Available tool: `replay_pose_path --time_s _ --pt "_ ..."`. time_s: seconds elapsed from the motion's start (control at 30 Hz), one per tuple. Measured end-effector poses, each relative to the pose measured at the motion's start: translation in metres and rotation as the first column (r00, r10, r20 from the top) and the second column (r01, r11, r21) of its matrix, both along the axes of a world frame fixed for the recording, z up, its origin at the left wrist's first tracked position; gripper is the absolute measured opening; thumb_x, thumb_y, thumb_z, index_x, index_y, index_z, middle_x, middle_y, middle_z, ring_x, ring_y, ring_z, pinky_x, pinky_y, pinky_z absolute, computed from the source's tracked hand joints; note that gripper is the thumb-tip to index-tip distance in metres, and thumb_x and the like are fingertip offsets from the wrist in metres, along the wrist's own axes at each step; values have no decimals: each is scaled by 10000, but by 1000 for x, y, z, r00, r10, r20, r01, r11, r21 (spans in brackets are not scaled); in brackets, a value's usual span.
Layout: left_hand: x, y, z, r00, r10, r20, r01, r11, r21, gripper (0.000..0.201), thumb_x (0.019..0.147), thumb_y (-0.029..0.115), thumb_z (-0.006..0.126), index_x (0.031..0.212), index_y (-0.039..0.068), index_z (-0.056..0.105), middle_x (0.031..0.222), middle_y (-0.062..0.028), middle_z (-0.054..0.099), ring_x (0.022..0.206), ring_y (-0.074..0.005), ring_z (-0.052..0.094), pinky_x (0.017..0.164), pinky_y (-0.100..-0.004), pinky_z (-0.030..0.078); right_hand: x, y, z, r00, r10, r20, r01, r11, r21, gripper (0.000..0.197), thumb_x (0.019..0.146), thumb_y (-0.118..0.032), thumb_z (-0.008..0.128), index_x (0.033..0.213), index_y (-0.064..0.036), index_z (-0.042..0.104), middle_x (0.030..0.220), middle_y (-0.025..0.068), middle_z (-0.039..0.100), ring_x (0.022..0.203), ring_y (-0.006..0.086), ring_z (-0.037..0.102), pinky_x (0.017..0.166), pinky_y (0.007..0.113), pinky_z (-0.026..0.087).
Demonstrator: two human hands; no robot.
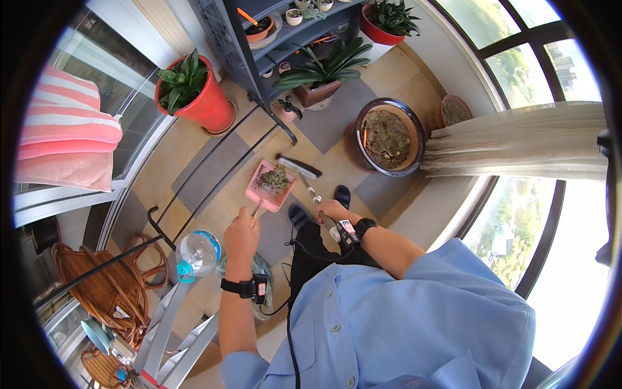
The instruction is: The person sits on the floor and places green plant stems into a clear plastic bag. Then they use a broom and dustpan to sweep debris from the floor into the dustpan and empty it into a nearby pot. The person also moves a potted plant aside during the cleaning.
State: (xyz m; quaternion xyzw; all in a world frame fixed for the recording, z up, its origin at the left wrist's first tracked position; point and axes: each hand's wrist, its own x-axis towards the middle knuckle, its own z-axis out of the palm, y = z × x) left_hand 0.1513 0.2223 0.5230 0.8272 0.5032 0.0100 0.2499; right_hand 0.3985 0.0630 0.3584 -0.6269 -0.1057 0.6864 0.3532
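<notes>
My left hand (241, 232) is closed round the handle of a pink dustpan (253, 194). Green and brown plant scraps (275, 179) lie in the pan. In my right hand (332, 211) is the pale stick of a broom (300, 166), held with the fingers wrapped round it. The broom's dark bristle head is just beyond the dustpan's upper right edge; whether they touch, I cannot tell. Each wrist wears a black strap with a small device.
A large brown pot of soil (420, 144) stands right of the broom. Beyond are a red planter (210, 97) and a plant shelf (256, 55). A black metal rack (194, 165) runs along the left, near a clear water jug (198, 251), a stepladder (159, 324) and rattan chairs (97, 272).
</notes>
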Motion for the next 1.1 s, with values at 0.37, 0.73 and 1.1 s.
replay_pose_path --time_s 0.37,0.73,1.1 --pt "-29 11 1 999 26 42 -28 998 49 265 913 298 568 941 40 512 782 -228 623 742 -454 590 610 -520 451 7 14 142 1000 9 3 -9 1000 -28 145 833 -130 528 787 6 543 682 93 585 532 202 580 482 334 474" --pt "-17 2 5 947 322 -21 -323 946 -37 307 931 321 526 1040 34 512 917 -241 638 862 -442 603 715 -501 464 75 10 179 958 -280 -59 280 960 -19 141 841 -71 530 750 35 556 699 116 577 579 210 576 532 333 479" --pt "72 6 39 990 124 71 -127 991 43 620 899 250 609 1400 -18 360 1316 -199 484 1068 -347 589 846 -427 518 142 45 102 976 -40 214 -72 869 490 126 845 -153 583 883 -36 561 827 72 611 728 208 600 640 379 509"
